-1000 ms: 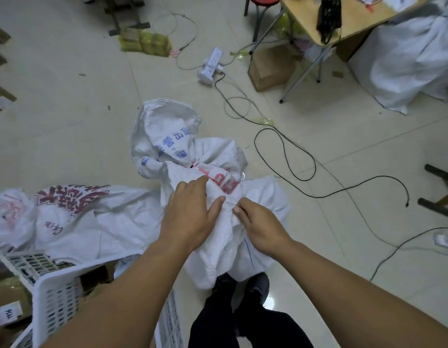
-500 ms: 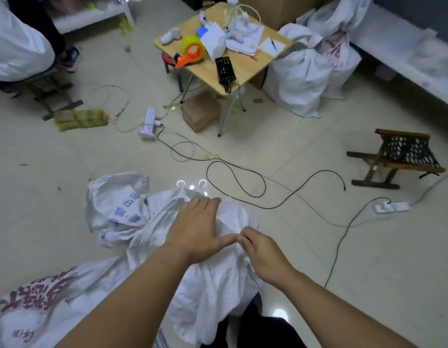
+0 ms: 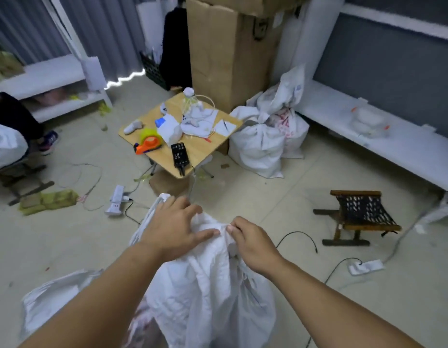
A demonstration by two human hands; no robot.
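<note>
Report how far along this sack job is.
Done: the sack looks filled, its top cloth bunched. In hand: the left hand grips the bunch, the right hand pinches it. Left: no tie or knot shows, so closing remains.

The sack [image 3: 205, 285] stands nearest, with the left hand [image 3: 172, 229] and right hand [image 3: 253, 242] gripping its top side by side. Behind it is the table [image 3: 200, 156], a tape dispenser [image 3: 149, 144] on its left part. A box [image 3: 225, 59] stands behind the table and bags [image 3: 263, 144] just right of it. A stool [image 3: 361, 214] sits right of the sack and a power strip [image 3: 116, 200] left.
</note>
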